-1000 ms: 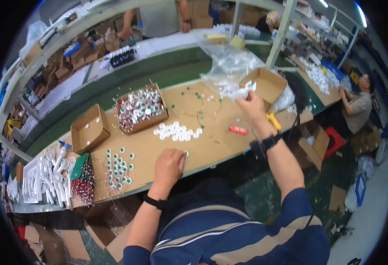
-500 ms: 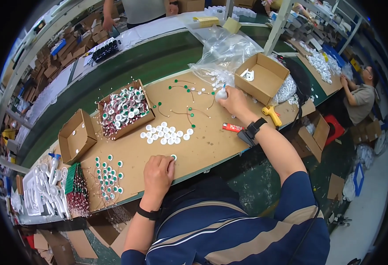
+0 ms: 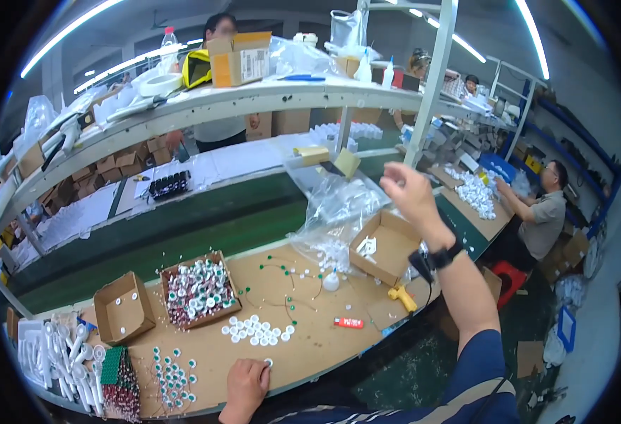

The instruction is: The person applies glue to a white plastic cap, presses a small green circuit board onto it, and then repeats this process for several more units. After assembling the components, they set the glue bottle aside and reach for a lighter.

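Observation:
My left hand (image 3: 247, 385) rests near the table's front edge, fingers curled, with a small white round cap (image 3: 268, 362) at the thumb and fingertips. My right hand (image 3: 411, 196) is raised above the cardboard tray, fingers bent and apart, with nothing visible in them. A small white squeeze bottle (image 3: 331, 281) stands on the table. Beside it lie green round discs with thin wires (image 3: 289, 307). A cluster of white round caps (image 3: 257, 331) lies farther in than my left hand. To the left are rows of white caps with green discs inside (image 3: 172, 374).
A cardboard box (image 3: 201, 291) is heaped with wired caps; another box (image 3: 123, 307) holds a few. White handles (image 3: 70, 360) lie far left. A yellow glue gun (image 3: 402, 298) and red lighter (image 3: 349, 323) lie at right. An overhead shelf (image 3: 268, 99) and post (image 3: 434, 85) stand ahead.
My view has tilted up, bringing the overhead shelf into sight. My right hand has let go of the white bottle, which now stands on the table, and has risen. The left hand keeps its place.

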A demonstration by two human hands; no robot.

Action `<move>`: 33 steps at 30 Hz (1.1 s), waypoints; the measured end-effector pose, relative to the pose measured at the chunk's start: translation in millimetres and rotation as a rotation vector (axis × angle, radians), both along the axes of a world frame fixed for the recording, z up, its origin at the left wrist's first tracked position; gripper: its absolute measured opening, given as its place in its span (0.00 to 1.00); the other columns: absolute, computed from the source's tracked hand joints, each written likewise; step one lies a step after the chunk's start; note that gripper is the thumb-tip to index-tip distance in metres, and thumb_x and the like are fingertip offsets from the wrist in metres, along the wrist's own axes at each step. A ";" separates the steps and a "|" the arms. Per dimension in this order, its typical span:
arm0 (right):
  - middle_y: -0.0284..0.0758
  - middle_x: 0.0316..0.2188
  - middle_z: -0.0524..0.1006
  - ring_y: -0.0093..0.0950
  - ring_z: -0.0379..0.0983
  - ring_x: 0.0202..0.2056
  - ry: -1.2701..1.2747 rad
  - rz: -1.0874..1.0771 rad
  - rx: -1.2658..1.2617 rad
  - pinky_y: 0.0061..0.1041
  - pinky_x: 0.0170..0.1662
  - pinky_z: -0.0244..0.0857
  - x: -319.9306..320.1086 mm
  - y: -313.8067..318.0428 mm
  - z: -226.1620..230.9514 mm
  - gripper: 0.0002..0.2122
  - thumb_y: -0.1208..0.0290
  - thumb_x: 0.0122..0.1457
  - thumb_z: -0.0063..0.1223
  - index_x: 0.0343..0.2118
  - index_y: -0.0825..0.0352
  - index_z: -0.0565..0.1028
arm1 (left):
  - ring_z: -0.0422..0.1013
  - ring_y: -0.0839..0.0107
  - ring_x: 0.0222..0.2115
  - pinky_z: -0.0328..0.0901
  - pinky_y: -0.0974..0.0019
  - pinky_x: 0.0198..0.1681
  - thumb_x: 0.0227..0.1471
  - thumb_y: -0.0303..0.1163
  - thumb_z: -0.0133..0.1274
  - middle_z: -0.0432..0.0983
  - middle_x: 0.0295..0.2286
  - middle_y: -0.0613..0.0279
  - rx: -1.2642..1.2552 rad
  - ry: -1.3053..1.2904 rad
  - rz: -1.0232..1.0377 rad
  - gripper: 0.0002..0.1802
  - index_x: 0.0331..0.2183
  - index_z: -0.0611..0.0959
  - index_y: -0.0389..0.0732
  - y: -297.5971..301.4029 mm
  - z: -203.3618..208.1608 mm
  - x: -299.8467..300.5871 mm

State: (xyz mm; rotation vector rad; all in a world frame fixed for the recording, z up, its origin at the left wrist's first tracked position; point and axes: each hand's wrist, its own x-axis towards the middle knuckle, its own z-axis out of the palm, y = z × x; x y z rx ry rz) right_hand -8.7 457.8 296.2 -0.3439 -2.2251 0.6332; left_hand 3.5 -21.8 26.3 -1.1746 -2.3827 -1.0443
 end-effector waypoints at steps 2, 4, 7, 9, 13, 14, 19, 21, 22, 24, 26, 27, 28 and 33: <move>0.42 0.47 0.88 0.33 0.86 0.47 0.091 -0.024 -0.006 0.30 0.53 0.78 -39.7 57.5 25.6 0.19 0.68 0.64 0.66 0.55 0.70 0.82 | 0.76 0.52 0.33 0.72 0.51 0.37 0.48 0.24 0.70 0.80 0.30 0.57 -0.045 0.005 0.008 0.09 0.32 0.87 0.41 -1.7 8.6 1.0; 0.41 0.47 0.88 0.30 0.86 0.47 0.034 -0.064 0.089 0.30 0.54 0.77 -64.3 87.6 52.4 0.18 0.68 0.66 0.63 0.55 0.70 0.82 | 0.77 0.53 0.34 0.73 0.52 0.38 0.47 0.24 0.71 0.81 0.30 0.57 -0.088 -0.006 0.025 0.09 0.32 0.87 0.42 0.8 12.2 -1.4; 0.44 0.47 0.88 0.33 0.85 0.48 0.085 -0.067 0.207 0.33 0.54 0.76 -105.8 164.6 85.0 0.15 0.68 0.69 0.58 0.53 0.70 0.83 | 0.77 0.53 0.34 0.73 0.53 0.38 0.46 0.22 0.70 0.81 0.30 0.58 -0.059 -0.046 -0.030 0.10 0.33 0.87 0.42 7.8 12.9 -9.1; 0.45 0.47 0.88 0.36 0.85 0.48 0.067 -0.065 0.234 0.33 0.55 0.76 -132.1 190.1 94.7 0.15 0.67 0.70 0.56 0.53 0.71 0.83 | 0.77 0.53 0.33 0.73 0.53 0.38 0.46 0.22 0.70 0.81 0.30 0.58 -0.075 -0.066 -0.021 0.10 0.33 0.87 0.42 8.2 13.1 -9.4; 0.47 0.51 0.86 0.40 0.84 0.51 0.056 -0.076 0.430 0.33 0.56 0.73 -169.9 225.9 131.8 0.17 0.64 0.72 0.52 0.55 0.71 0.82 | 0.77 0.52 0.35 0.73 0.52 0.39 0.48 0.21 0.69 0.81 0.32 0.56 -0.076 -0.085 -0.021 0.11 0.35 0.87 0.41 15.5 17.2 -12.2; 0.47 0.52 0.86 0.41 0.83 0.53 0.050 -0.058 0.410 0.33 0.58 0.72 -180.0 233.9 136.9 0.18 0.63 0.73 0.52 0.57 0.69 0.82 | 0.77 0.51 0.36 0.73 0.52 0.41 0.51 0.20 0.67 0.82 0.34 0.55 -0.084 -0.094 -0.034 0.10 0.37 0.87 0.41 14.4 20.0 -13.1; 0.45 0.55 0.85 0.40 0.81 0.56 0.081 -0.051 0.418 0.34 0.59 0.71 -213.9 253.1 149.7 0.18 0.61 0.73 0.52 0.59 0.63 0.82 | 0.77 0.51 0.37 0.73 0.52 0.42 0.53 0.20 0.67 0.82 0.36 0.54 -0.095 -0.130 -0.044 0.10 0.39 0.86 0.40 12.9 29.7 -17.0; 0.46 0.53 0.85 0.44 0.82 0.55 0.116 -0.041 0.424 0.35 0.59 0.73 -222.2 265.3 152.6 0.18 0.60 0.72 0.52 0.59 0.57 0.83 | 0.77 0.51 0.37 0.73 0.52 0.42 0.53 0.20 0.67 0.82 0.36 0.54 -0.095 -0.145 -0.041 0.10 0.39 0.86 0.40 14.1 32.1 -17.0; 0.47 0.52 0.85 0.47 0.82 0.54 0.136 -0.034 0.424 0.36 0.59 0.73 -227.7 267.4 151.9 0.18 0.60 0.71 0.51 0.58 0.54 0.84 | 0.77 0.51 0.37 0.73 0.52 0.42 0.53 0.20 0.67 0.82 0.36 0.54 -0.102 -0.147 -0.039 0.10 0.38 0.86 0.40 13.7 33.0 -18.8; 0.46 0.52 0.86 0.46 0.82 0.54 0.117 -0.021 0.424 0.36 0.59 0.73 -236.8 270.6 151.1 0.17 0.59 0.72 0.51 0.58 0.53 0.84 | 0.77 0.51 0.37 0.73 0.52 0.41 0.53 0.19 0.67 0.82 0.36 0.54 -0.107 -0.155 -0.032 0.10 0.38 0.86 0.40 15.7 32.5 -21.3; 0.43 0.52 0.86 0.44 0.83 0.53 0.091 -0.013 0.426 0.35 0.58 0.73 -241.6 274.0 153.0 0.17 0.58 0.72 0.52 0.58 0.52 0.85 | 0.77 0.51 0.37 0.73 0.52 0.41 0.53 0.19 0.66 0.82 0.36 0.54 -0.097 -0.153 -0.039 0.10 0.38 0.86 0.40 18.8 31.5 -23.3; 0.43 0.52 0.86 0.44 0.83 0.53 0.088 -0.007 0.422 0.35 0.58 0.73 -243.8 271.4 152.3 0.17 0.58 0.72 0.52 0.58 0.52 0.85 | 0.77 0.51 0.37 0.73 0.52 0.41 0.53 0.19 0.66 0.82 0.36 0.54 -0.098 -0.153 -0.039 0.10 0.38 0.86 0.39 18.2 32.4 -23.1; 0.43 0.51 0.87 0.42 0.83 0.53 0.058 -0.056 0.430 0.35 0.58 0.73 -243.4 269.4 153.3 0.17 0.59 0.72 0.52 0.58 0.52 0.85 | 0.77 0.51 0.37 0.73 0.52 0.41 0.53 0.19 0.66 0.82 0.36 0.54 -0.100 -0.157 -0.036 0.10 0.38 0.86 0.39 17.9 32.5 -23.4; 0.39 0.52 0.86 0.30 0.81 0.54 0.025 -0.134 0.292 0.28 0.58 0.71 -220.8 236.9 160.9 0.16 0.63 0.72 0.56 0.60 0.55 0.84 | 0.77 0.51 0.36 0.73 0.51 0.41 0.53 0.20 0.67 0.82 0.36 0.53 -0.109 -0.163 -0.027 0.10 0.38 0.86 0.39 17.9 35.0 -20.3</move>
